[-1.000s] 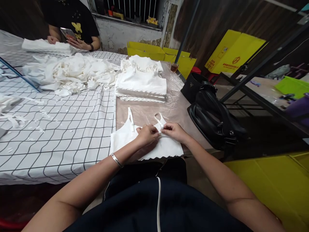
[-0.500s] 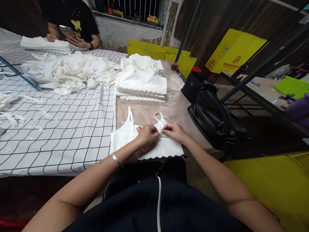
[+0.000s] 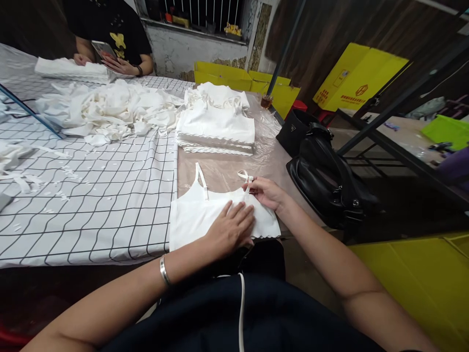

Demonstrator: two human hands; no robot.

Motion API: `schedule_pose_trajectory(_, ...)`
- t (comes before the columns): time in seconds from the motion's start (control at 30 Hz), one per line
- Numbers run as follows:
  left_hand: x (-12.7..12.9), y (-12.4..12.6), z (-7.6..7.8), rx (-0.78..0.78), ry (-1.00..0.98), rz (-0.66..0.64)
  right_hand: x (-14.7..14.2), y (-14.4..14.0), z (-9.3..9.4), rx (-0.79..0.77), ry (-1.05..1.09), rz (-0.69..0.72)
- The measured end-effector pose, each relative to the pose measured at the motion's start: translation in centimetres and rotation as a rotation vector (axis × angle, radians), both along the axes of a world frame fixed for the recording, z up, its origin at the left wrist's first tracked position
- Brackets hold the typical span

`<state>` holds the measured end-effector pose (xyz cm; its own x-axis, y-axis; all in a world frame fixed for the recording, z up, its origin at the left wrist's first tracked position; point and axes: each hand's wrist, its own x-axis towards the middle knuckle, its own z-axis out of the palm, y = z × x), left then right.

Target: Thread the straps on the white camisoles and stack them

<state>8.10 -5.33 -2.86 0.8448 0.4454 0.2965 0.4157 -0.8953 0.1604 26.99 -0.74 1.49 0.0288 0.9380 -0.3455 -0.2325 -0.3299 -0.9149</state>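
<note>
Two hands of mine are on one white top (image 3: 186,215), which lies right in front of me at the edge of the brown table (image 3: 223,170). My left hand (image 3: 232,226) is flat with its palm down on the cloth, I think so the top won't slide. My right hand (image 3: 266,190) has its thumb and finger pinched on the right strap (image 3: 242,173), just past 12 o'clock from my left hand, maybe because that thin loop would flop about. The left strap (image 3: 200,177) lies loose at 11 o'clock.

Past the top, at 12 o'clock, sits a pile of white tops (image 3: 216,124), stacked with wavy edges toward me, I guess to look neat. A messy heap of white cloth (image 3: 120,110) lies between 10 and 11 o'clock on the checked sheet (image 3: 120,195). A black bag (image 3: 318,176) sits between 2 and 3 o'clock, likely to be out of my arms' way. What looks like a cup (image 3: 266,101) is at 1 o'clock, apart from the cloth, perhaps so spills won't stain it. Far off at 11 o'clock, another person (image 3: 106,24) holds a phone (image 3: 103,49)
</note>
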Motion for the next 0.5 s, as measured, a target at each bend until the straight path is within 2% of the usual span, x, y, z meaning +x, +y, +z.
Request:
schedule_pose_trajectory(0.07,-0.4,-0.7,-0.8,-0.022,0.076,-0.105,0.2,2.2,1.2,-0.076,0.067,-0.074)
schedule_pose_trajectory(0.17,-0.7,-0.8,-1.2,-0.069,0.129,-0.123,0.4,5.8,2.9,-0.130,0.089,-0.207)
schedule_pose_trajectory(0.23,-0.9,-0.5,-1.0,-0.085,0.138,-0.133,0.5,7.6,3.5,-0.128,0.044,-0.235)
schedule_pose_trajectory(0.33,-1.0,-0.4,-0.8,-0.108,0.155,-0.150,0.2,9.1,3.4,-0.118,-0.052,-0.198)
schedule_pose_trajectory(0.5,-0.4,-0.5,-0.7,-0.117,0.133,-0.141,-0.4,9.5,1.9,-0.132,-0.241,-0.151)
